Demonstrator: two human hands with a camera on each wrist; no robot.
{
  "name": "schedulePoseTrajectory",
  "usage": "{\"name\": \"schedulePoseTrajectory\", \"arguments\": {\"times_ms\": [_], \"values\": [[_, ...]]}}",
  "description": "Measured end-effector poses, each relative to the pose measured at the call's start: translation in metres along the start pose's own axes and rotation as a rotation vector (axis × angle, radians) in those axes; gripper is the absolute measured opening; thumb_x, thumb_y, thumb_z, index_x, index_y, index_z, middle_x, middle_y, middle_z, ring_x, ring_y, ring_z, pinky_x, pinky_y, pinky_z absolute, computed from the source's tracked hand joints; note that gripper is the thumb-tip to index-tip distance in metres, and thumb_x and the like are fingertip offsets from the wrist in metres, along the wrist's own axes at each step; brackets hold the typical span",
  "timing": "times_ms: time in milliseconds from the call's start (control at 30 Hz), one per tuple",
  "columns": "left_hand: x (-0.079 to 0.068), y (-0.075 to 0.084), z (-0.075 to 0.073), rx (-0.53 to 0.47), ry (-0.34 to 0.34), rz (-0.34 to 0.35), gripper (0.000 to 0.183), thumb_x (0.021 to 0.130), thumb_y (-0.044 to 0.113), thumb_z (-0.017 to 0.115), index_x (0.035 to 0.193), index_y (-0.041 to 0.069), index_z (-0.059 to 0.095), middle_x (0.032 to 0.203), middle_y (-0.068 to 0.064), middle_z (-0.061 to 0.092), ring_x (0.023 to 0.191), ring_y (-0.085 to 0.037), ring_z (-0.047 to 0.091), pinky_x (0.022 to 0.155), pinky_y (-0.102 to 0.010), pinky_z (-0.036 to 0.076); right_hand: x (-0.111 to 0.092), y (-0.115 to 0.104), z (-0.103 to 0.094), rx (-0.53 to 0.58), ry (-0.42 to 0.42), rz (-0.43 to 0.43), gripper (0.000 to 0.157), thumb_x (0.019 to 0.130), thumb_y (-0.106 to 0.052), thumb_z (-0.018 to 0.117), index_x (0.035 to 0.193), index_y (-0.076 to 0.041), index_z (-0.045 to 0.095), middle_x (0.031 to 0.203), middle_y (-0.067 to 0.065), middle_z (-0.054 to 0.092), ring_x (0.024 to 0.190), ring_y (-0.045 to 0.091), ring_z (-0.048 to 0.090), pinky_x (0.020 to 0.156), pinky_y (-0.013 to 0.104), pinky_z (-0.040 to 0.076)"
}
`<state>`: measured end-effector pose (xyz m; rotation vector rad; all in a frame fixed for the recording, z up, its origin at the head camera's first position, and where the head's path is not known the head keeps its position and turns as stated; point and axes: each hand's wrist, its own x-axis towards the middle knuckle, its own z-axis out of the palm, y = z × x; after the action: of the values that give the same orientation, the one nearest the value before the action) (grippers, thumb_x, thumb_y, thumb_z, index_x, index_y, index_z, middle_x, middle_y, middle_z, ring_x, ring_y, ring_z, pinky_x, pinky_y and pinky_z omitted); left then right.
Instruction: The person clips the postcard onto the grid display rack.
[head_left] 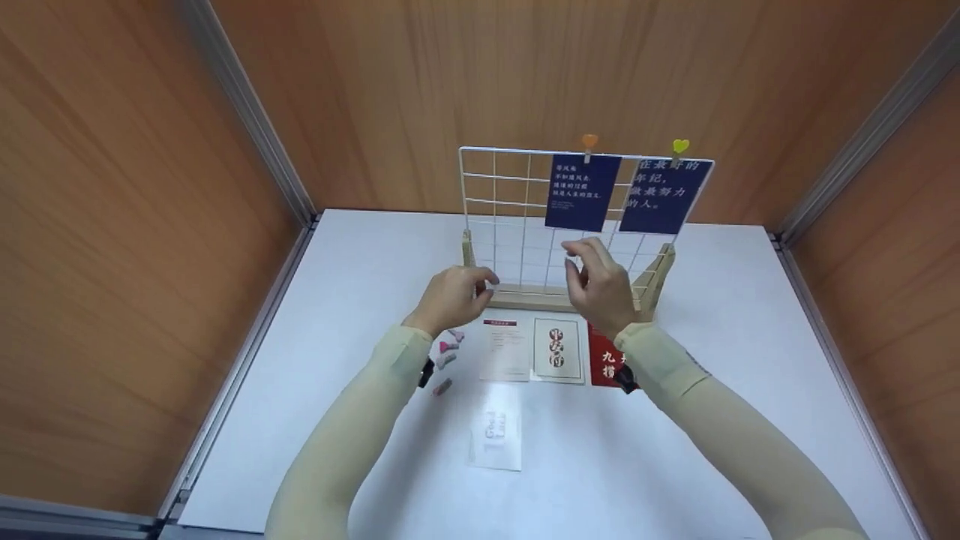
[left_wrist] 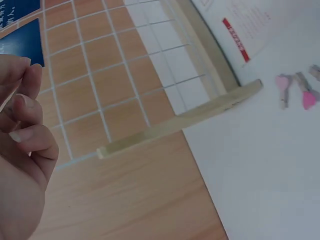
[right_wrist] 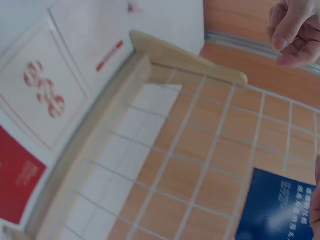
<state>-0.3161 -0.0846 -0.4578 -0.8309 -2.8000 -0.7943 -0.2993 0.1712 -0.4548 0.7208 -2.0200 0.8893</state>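
A white wire grid [head_left: 495, 202] stands upright in a wooden base [head_left: 532, 301]. Two dark blue cards hang from its top bar: one card [head_left: 581, 202] under an orange heart clip [head_left: 590, 142], the other card [head_left: 660, 206] under a yellow heart clip [head_left: 680, 146]. My left hand [head_left: 450, 296] hovers before the grid's lower left, fingers loosely bent around nothing. In front of the grid, below the left blue card, my right hand [head_left: 602, 289] is raised, its thumb and fingers apart and bare. In the right wrist view only a sliver of the right hand [right_wrist: 315, 212] shows.
Before the base lie a pale card [head_left: 505, 360], a cream card [head_left: 559, 367] with red characters and a red card [head_left: 604, 356], partly covered by the right arm. Several small clips [head_left: 446, 360] lie left of them. A translucent packet [head_left: 495, 446] is nearer. Wooden walls [head_left: 375, 97] enclose the table.
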Motion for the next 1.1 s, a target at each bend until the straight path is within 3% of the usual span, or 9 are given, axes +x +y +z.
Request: {"name": "schedulePoseTrajectory", "arguments": {"times_ms": [233, 400, 500, 600, 767, 867, 1000, 1100], "values": [[-0.032, -0.030, 0.012, 0.048, -0.069, -0.045, 0.019, 0.089, 0.010, 0.067, 0.107, 0.011, 0.073, 0.084, 0.003, 0.067, 0.069, -0.013, 0.059, 0.062, -0.028, 0.048, -0.033, -0.009, 0.027, 0.038, -0.123, 0.037, 0.018, 0.092, 0.002, 0.062, 0.110, 0.000, 0.065, 0.094, 0.009, 0.063, 0.056, 0.010, 0.050, 0.047, 0.027, 0.044], [-0.049, -0.043, 0.023, 0.077, -0.200, -0.125, 0.025, 0.087, 0.010, 0.069, 0.112, 0.009, 0.071, 0.089, -0.001, 0.068, 0.072, -0.012, 0.059, 0.064, -0.030, 0.051, -0.059, -0.017, 0.047, 0.048, -0.247, 0.116, 0.014, 0.095, -0.001, 0.060, 0.106, -0.003, 0.068, 0.094, 0.006, 0.064, 0.069, 0.013, 0.057, 0.060, 0.030, 0.053], [-0.057, -0.048, 0.030, 0.088, -0.298, -0.198, 0.025, 0.086, 0.011, 0.070, 0.110, 0.008, 0.072, 0.089, -0.001, 0.066, 0.074, -0.015, 0.059, 0.067, -0.033, 0.051, -0.077, -0.023, 0.057, 0.032, -0.358, 0.169, 0.012, 0.097, -0.005, 0.061, 0.105, -0.005, 0.069, 0.092, 0.004, 0.064, 0.074, 0.013, 0.060, 0.066, 0.030, 0.055], [-0.064, -0.052, 0.037, 0.097, -0.354, -0.246, 0.023, 0.085, 0.009, 0.070, 0.108, 0.006, 0.072, 0.089, -0.002, 0.067, 0.075, -0.017, 0.059, 0.069, -0.036, 0.052, -0.093, -0.029, 0.064, 0.016, -0.487, 0.227, 0.012, 0.097, -0.011, 0.063, 0.105, -0.005, 0.070, 0.092, 0.003, 0.065, 0.077, 0.015, 0.062, 0.069, 0.031, 0.055], [-0.079, -0.061, 0.051, 0.150, -0.360, -0.319, 0.022, 0.084, 0.011, 0.075, 0.105, 0.006, 0.073, 0.096, -0.004, 0.071, 0.075, -0.018, 0.061, 0.072, -0.040, 0.053, -0.116, -0.039, 0.076, 0.007, -0.746, 0.304, 0.023, 0.096, -0.022, 0.068, 0.109, -0.004, 0.072, 0.098, 0.005, 0.068, 0.089, 0.022, 0.067, 0.079, 0.037, 0.055], [-0.089, -0.065, 0.057, 0.182, -0.360, -0.377, 0.022, 0.083, 0.019, 0.079, 0.101, 0.008, 0.073, 0.089, -0.003, 0.070, 0.072, -0.018, 0.060, 0.071, -0.041, 0.052, -0.129, -0.042, 0.083, -0.011, -0.876, 0.351, 0.031, 0.092, -0.025, 0.072, 0.113, -0.002, 0.071, 0.101, 0.007, 0.066, 0.094, 0.023, 0.066, 0.083, 0.038, 0.054], [-0.099, -0.066, 0.063, 0.174, -0.370, -0.432, 0.020, 0.084, 0.025, 0.078, 0.091, 0.008, 0.072, 0.074, 0.000, 0.064, 0.064, -0.018, 0.056, 0.063, -0.039, 0.050, -0.143, -0.047, 0.088, -0.045, -0.987, 0.398, 0.041, 0.088, -0.027, 0.077, 0.119, -0.001, 0.068, 0.103, 0.007, 0.061, 0.092, 0.022, 0.063, 0.083, 0.037, 0.053], [-0.101, -0.067, 0.064, 0.150, -0.367, -0.469, 0.020, 0.087, 0.026, 0.076, 0.087, 0.007, 0.071, 0.069, 0.000, 0.062, 0.060, -0.018, 0.055, 0.060, -0.038, 0.048, -0.148, -0.048, 0.093, -0.061, -1.025, 0.398, 0.050, 0.085, -0.030, 0.079, 0.122, -0.001, 0.065, 0.106, 0.008, 0.058, 0.092, 0.023, 0.061, 0.083, 0.038, 0.052]]}}
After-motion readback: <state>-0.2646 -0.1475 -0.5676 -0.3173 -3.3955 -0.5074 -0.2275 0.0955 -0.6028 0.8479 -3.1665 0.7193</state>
